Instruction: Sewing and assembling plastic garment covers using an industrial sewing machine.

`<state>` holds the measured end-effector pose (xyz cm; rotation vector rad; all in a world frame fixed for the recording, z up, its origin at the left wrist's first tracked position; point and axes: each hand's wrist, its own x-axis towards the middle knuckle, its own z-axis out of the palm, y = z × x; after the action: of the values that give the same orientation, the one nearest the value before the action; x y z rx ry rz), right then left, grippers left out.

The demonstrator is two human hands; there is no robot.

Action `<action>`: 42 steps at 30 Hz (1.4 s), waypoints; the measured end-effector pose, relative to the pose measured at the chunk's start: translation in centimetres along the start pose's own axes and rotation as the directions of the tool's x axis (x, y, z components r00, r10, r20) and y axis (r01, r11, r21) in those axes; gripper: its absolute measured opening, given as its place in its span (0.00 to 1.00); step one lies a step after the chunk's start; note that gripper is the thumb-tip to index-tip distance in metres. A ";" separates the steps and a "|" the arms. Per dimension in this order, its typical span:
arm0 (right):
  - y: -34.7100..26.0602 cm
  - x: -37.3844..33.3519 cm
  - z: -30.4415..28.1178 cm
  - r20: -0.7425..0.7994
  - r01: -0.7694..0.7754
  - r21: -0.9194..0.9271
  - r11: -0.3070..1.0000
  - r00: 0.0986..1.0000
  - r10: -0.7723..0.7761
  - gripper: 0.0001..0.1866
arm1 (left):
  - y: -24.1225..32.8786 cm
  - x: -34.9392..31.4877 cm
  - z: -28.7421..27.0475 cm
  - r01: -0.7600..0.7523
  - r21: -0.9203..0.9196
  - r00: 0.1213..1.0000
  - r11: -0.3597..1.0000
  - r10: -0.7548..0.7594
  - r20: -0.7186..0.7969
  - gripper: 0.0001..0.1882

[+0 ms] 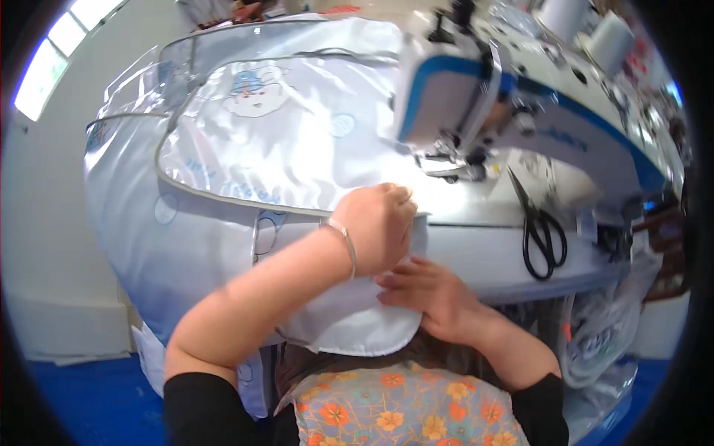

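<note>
A large shiny pale-blue fabric piece (297, 141) with grey binding and cartoon prints is spread over the machine table and hangs down toward me. My left hand (375, 227), with a bracelet at the wrist, is closed at the bound edge in front of the sewing machine (461, 89). Its fingertips are partly hidden, but fabric lies right in its grip. Lower and to the right, my right hand (439, 297) rests with fingers stretched out on a pale rounded flap (364, 327) of the same cloth. The presser foot (450, 171) is just beyond my left hand.
Black-handled scissors (543, 238) lie on the table right of the needle area. A white thread cone (610, 41) stands behind the machine. Clear plastic bags (602, 334) hang at the right table edge. Blue floor covering (82, 394) shows at lower left.
</note>
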<state>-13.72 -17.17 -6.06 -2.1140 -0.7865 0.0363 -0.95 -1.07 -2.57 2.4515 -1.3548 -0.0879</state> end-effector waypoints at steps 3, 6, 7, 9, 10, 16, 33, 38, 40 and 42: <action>-0.4 -0.5 -0.3 0.137 0.004 -0.054 0.999 0.991 0.004 0.26 | -4.9 4.6 -3.9 0.268 0.280 0.961 0.922 -0.277 -0.008 0.09; -0.6 -0.3 -0.7 0.181 -0.053 -0.095 0.994 0.981 0.070 0.24 | -11.4 11.5 -6.0 0.288 0.346 0.957 0.893 -0.276 -0.085 0.18; -0.6 -0.1 -0.8 0.165 -0.027 -0.084 0.996 0.985 0.040 0.24 | -13.3 12.9 -5.4 0.296 0.351 0.940 0.888 -0.204 -0.275 0.23; -0.7 0.2 -1.0 0.181 -0.074 -0.062 0.995 0.980 0.084 0.23 | -16.8 15.0 -4.7 0.309 0.386 0.899 0.869 -0.134 -0.418 0.23; -0.8 0.3 -0.9 0.160 -0.083 -0.030 0.996 0.983 0.087 0.23 | -18.2 15.7 -4.6 0.362 0.462 0.932 0.810 -0.299 -0.206 0.22; -0.1 0.1 -1.4 0.185 -0.062 -0.041 0.997 0.980 0.068 0.24 | -20.6 10.6 -7.8 0.374 0.563 0.925 0.737 -0.342 -0.166 0.13; 3.9 6.4 -1.3 -0.543 -0.045 -0.238 0.970 0.834 -0.094 0.20 | -3.3 -1.8 -0.6 0.249 -0.893 0.915 0.376 -0.392 0.091 0.18; 4.4 6.8 -2.0 -0.626 -0.089 -0.165 0.982 0.779 -0.035 0.06 | -2.5 -1.2 -0.8 0.259 -0.549 0.950 0.794 -0.311 -0.001 0.13; 4.8 6.7 -2.3 -0.568 -0.312 0.117 0.943 0.758 0.321 0.07 | -2.3 -1.4 -0.9 0.344 -0.131 0.937 0.930 -0.350 -0.023 0.10; 5.3 6.5 -2.4 -0.549 -0.348 0.129 0.928 0.755 0.359 0.09 | -1.9 -1.7 -0.3 0.238 0.002 0.950 0.971 -0.232 -0.210 0.10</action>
<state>-5.01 -17.65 -6.81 -2.0623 -0.0208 -0.3681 -0.23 1.35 -3.09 2.5524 -0.9798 0.1289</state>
